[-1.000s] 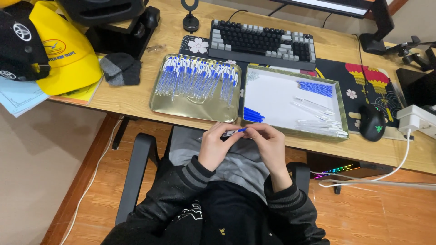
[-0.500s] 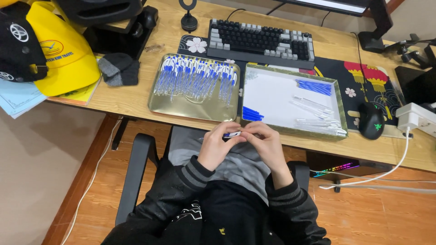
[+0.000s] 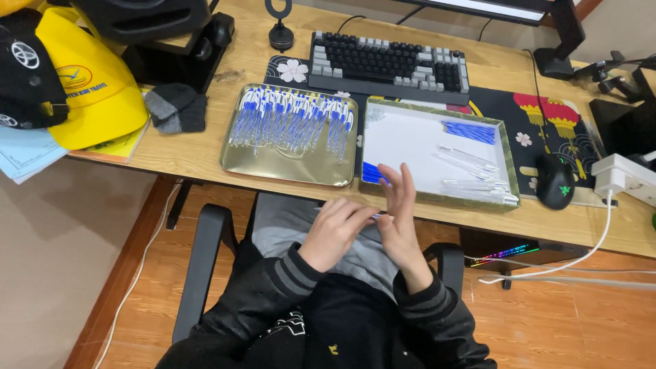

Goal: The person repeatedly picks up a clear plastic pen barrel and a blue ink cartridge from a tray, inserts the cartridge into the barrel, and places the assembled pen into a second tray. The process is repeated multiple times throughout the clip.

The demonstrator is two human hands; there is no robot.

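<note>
- Fingers (image 3: 352, 217) of the left hand (image 3: 336, 231) curl shut around a thin pen (image 3: 374, 216), of which only a short clear-and-blue bit shows past the knuckles; it is held over the lap, just off the near edge of the surface (image 3: 191, 160), probably so both hands can work on it close to the body.
- Right hand (image 3: 398, 219) stands upright beside the left, its fingers straight and spread, holding nothing; its palm sits against the pen's end, as if to press or steady it.
- On the surface, just beyond the hands, two shallow trays sit side by side along the near edge, within easy reach.
- Gold tray (image 3: 287, 172) towards the left carries a packed row of blue-and-white pens (image 3: 290, 123), all lying the same way, which looks like sorted stock.
- Green-rimmed tray (image 3: 509, 164) towards the right has a white lining and keeps loose parts apart: blue caps (image 3: 470, 131) at its far right corner, clear barrels (image 3: 475, 174) at its right side, a few blue bits (image 3: 372, 174) at its near left corner.
- Black mouse (image 3: 555, 183) rests on a patterned mat (image 3: 547, 119) near the right edge.
- Keyboard (image 3: 388, 63) lies behind the trays, towards the far edge.
- Yellow cap (image 3: 89, 89) and a black cap (image 3: 24, 75) sit at the left edge, pushed clear of the trays.
</note>
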